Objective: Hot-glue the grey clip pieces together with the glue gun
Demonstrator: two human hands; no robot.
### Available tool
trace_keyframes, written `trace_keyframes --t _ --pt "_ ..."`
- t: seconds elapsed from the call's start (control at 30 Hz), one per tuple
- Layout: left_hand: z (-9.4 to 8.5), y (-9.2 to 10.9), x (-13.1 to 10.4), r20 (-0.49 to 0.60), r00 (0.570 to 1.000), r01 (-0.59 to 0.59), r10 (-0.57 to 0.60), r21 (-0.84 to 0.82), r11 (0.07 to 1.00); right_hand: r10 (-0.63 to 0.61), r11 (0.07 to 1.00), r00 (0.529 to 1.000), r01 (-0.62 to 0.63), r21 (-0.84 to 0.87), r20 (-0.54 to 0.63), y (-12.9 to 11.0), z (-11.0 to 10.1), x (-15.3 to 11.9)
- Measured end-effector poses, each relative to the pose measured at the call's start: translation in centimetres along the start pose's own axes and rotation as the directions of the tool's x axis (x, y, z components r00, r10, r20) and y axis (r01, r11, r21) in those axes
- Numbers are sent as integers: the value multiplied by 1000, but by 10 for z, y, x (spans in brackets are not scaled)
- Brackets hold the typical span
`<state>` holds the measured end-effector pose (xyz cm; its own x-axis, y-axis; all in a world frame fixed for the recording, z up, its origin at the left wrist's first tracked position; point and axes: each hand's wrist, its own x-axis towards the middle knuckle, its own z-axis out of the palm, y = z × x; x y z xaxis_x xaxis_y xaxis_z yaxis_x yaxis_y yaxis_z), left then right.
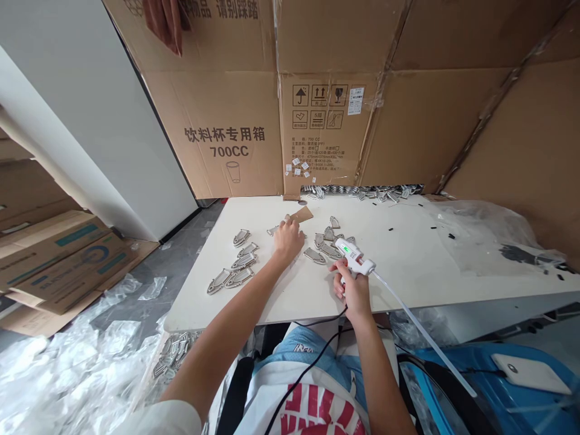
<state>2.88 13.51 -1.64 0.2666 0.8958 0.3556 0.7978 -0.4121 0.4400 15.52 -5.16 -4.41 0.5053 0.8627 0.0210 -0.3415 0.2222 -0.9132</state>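
My right hand (354,290) grips a white hot glue gun (354,255) with a green-lit display. A long white glue stick (423,332) trails from its rear end. My left hand (289,237) is closed and bent down to the table, beside a small brown cardboard strip (302,214). A metal piece (272,231) peeks out at its left side; what its fingers grip is hidden. Several silver shield-shaped metal pieces (314,256) lie between my hands and around the gun's nozzle. More such pieces (239,277) lie at the table's left, some overlapping.
Tall cardboard sheets (235,109) wall off the back of the white table (290,296). Metal parts (385,193) are heaped along the rear edge. A clear plastic bag (480,235) with dark bits lies right. A black cable (312,377) crosses my lap; a blue container (493,362) holds a white power bank (530,371).
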Motion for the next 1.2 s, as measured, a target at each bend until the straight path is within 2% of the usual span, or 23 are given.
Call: trace_keyframes --t 0.07,0.13,0.23,0.3,0.4,0.63,0.8,0.93,1.0,1.07,1.13,1.2 --pt "-4 2 0 -11 998 -61 60 -61 996 -1 1000 1000 1 1 -4 0 0 0" --pt "-6 4 0 91 980 -160 177 -168 973 -2 1000 1000 2 -1 -4 1 0 1" --pt "-7 6 -3 280 867 -311 412 -342 887 -2 1000 1000 2 -1 -3 2 -1 1" --pt "-6 7 -5 326 816 -354 477 -371 859 -2 1000 1000 2 4 -6 4 -1 1" --pt "-7 6 -5 363 805 -335 469 -375 864 -4 1000 1000 4 4 -5 5 -2 1" --pt "-7 -4 2 425 748 -269 511 -509 818 -7 1000 1000 7 3 4 6 -3 2" --pt "-7 -4 3 577 655 -257 487 -437 862 -1 1000 1000 0 12 4 9 -4 3" --pt "-7 -1 2 608 611 -235 507 -472 850 -9 1000 1000 9 14 5 8 -3 2" --pt "-6 0 2 586 618 -217 524 -513 830 -12 1000 1000 12 17 2 8 -3 2" --pt "-4 1 1 533 656 -206 535 -555 806 -15 1000 1000 15 21 -3 7 -2 2" --pt "-1 3 0 454 720 -191 525 -598 778 -15 1000 1000 16 25 -7 7 -2 2" --pt "0 5 -1 398 791 -127 465 -636 761 -10 1000 1000 11 28 -12 6 -1 2"
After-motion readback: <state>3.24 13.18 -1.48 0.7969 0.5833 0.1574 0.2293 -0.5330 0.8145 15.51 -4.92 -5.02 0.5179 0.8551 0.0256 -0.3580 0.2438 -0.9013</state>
